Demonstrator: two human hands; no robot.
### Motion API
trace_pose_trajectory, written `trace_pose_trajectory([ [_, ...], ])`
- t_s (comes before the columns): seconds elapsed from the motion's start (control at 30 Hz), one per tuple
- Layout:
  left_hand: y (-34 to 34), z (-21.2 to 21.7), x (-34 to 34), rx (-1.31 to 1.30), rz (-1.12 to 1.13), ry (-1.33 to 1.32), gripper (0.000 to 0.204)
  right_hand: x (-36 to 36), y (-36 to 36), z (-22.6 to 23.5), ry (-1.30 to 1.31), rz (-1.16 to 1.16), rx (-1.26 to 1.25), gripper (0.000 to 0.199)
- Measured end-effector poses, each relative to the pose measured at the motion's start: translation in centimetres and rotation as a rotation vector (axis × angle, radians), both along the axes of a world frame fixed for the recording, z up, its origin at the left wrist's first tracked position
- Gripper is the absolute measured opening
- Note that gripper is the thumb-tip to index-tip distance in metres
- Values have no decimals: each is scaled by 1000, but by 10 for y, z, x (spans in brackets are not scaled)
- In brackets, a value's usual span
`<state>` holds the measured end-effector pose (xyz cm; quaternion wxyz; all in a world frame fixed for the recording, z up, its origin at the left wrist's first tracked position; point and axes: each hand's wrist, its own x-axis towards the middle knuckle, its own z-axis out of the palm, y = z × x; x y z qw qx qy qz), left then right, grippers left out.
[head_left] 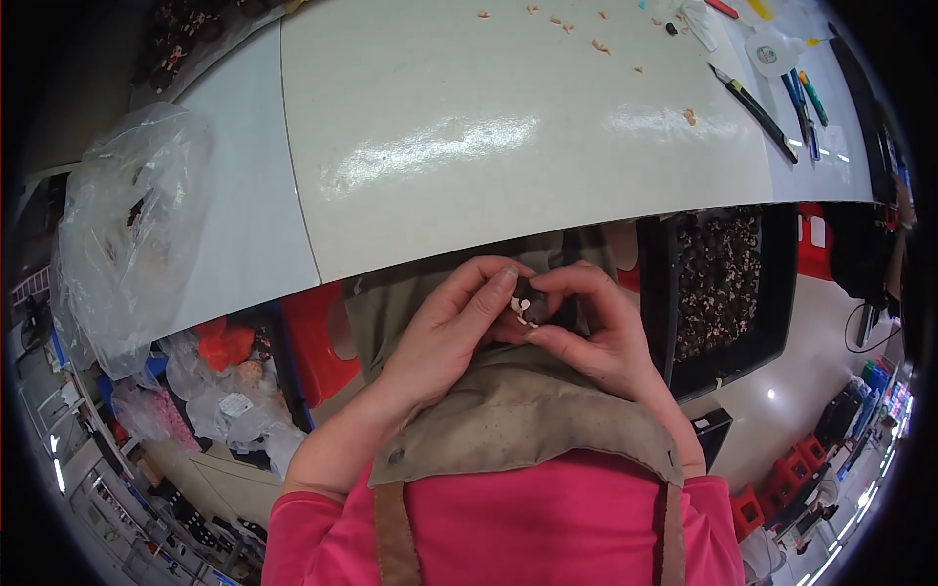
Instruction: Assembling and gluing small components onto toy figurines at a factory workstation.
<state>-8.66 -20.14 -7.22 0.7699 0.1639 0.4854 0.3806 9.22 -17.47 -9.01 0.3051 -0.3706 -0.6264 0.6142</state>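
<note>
Over my lap, just below the table edge, both hands are closed on a small dark brown rounded piece with cream-pink parts [529,305]. My left hand [457,311] pinches its left side between thumb and fingers. My right hand [603,327] grips the right side, thumb low and index finger on top. Fingers cover much of the piece, so its exact kind cannot be told. To my right, a black crate [778,327] contains many similar dark pieces with pinkish bits [718,283].
A white table [430,98] spans the front, with peach-coloured scraps [600,47] scattered at its far side. A craft knife [754,113], pens [813,98] and a white bottle [771,54] lie far right. Clear plastic bags [137,234] hang over the left side; more dark pieces [181,34] sit far left.
</note>
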Motion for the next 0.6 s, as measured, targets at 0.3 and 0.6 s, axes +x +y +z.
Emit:
trace_pose_trajectory([
  [0.3,0,-5,-1,-19,-27,-28,30,-3,3,-1,-19,-34,90,40],
  [0.6,1,-5,1,-2,-28,-32,31,-2,1,-4,16,-31,91,38],
])
